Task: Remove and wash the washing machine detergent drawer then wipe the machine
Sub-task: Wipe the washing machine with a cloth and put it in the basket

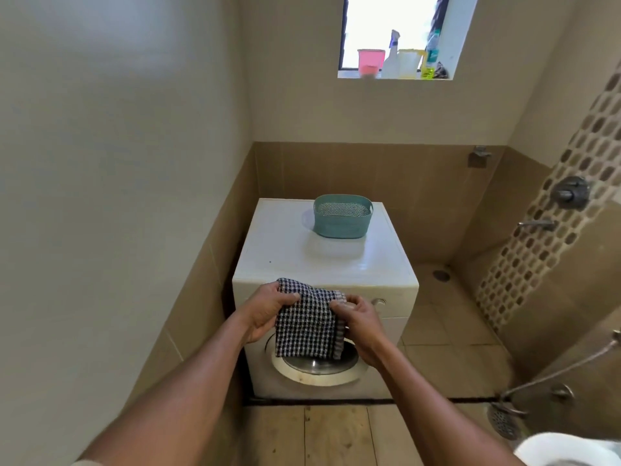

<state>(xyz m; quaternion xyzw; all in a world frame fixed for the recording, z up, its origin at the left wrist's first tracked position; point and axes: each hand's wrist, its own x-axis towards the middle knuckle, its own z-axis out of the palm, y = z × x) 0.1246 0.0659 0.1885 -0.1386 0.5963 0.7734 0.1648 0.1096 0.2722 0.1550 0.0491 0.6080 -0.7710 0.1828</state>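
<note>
A white front-loading washing machine (pixel 285 250) stands against the tiled back wall, its round door (pixel 316 368) facing me. In front of its control panel hangs a black-and-white checked cloth (pixel 304 326), held at its top corners by both hands. My left hand (pixel 265 311) grips the left corner and my right hand (pixel 361 322) pinches the right corner. The cloth and my hands hide the panel's left part, so the detergent drawer is not visible. A knob (pixel 379 302) shows just right of my right hand.
A teal plastic basket (pixel 342 216) sits on the machine's top near the back. Bottles and a pink tub (pixel 369 60) line the window sill. Shower taps (pixel 571 193) and a hand sprayer (pixel 504 418) are on the right wall, with a toilet rim (pixel 568 449) at bottom right.
</note>
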